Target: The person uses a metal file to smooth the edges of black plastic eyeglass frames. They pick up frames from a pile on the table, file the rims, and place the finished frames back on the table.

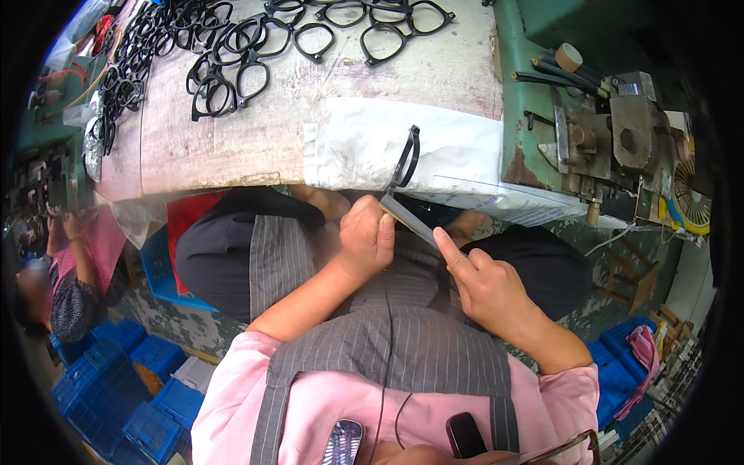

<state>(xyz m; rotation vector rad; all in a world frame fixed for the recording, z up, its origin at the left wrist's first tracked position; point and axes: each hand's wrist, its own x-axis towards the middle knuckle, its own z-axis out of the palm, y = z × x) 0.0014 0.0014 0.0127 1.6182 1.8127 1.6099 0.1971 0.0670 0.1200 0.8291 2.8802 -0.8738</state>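
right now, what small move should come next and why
Probably a short, light stroke of the file against the near end of the glasses frame: the left hand seems closed on that end, the file's far tip lies close by it, and the right hand holds the file with its index finger stretched along it.

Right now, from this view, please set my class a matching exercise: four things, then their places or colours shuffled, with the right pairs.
1. flat grey tool
2. white sheet
3. fan
4. crates at lower left

A. blue
B. along the table's near edge
C. in the right hand
D. partly yellow, far right

Pairs: 1-C, 2-B, 3-D, 4-A
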